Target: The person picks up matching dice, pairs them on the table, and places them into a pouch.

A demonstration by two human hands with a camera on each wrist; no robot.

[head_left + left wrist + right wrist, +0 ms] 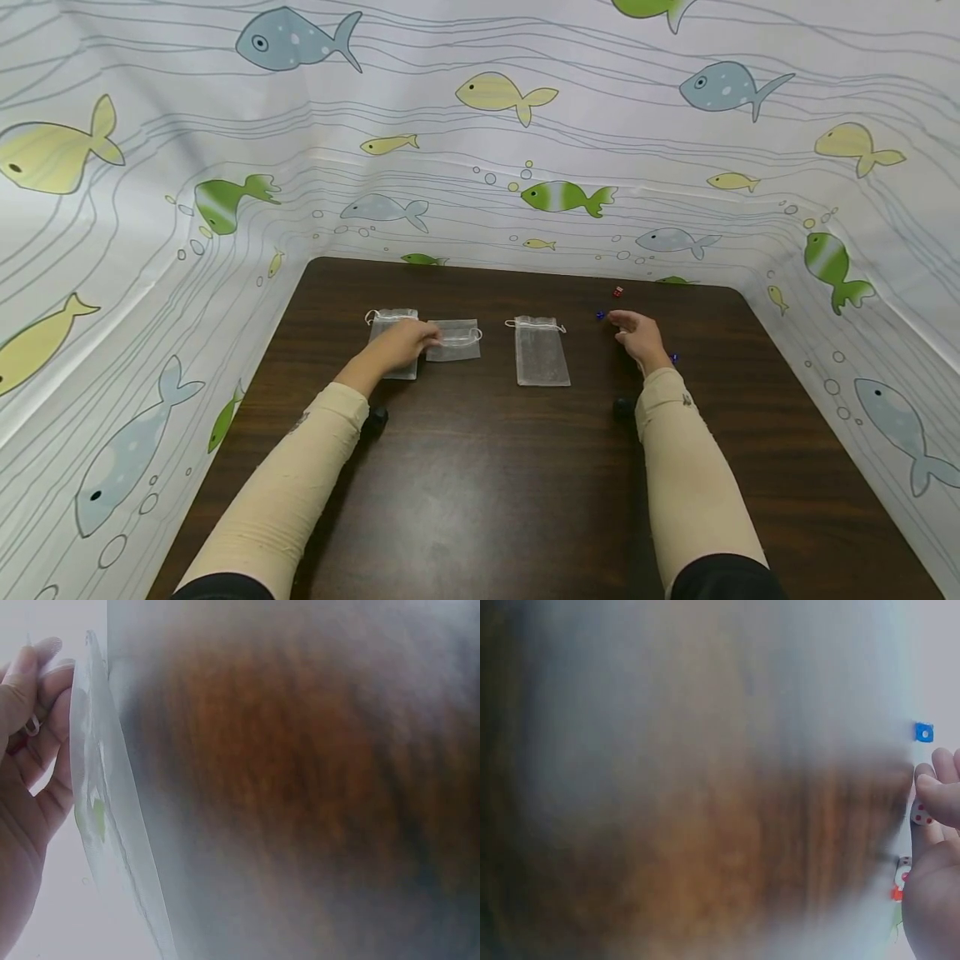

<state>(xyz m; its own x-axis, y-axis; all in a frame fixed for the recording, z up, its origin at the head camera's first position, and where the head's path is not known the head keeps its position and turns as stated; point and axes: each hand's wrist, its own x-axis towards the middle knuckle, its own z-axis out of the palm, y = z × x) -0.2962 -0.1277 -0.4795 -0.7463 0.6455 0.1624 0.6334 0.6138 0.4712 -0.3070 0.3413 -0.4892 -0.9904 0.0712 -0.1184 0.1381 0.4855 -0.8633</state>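
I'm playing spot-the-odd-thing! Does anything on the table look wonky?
Yes, a bit: the middle mesh bag looks shorter than the right mesh bag, and its white string lies across its middle instead of near the top. It may be folded or tilted; I can't tell.

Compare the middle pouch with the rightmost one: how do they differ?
The middle pouch looks short, wider than long; the rightmost pouch lies stretched out lengthwise. The middle pouch has its cord across its body; the rightmost pouch has its near the far end. The left hand is at the middle pouch's edge; no hand touches the rightmost pouch. Both are pale and see-through.
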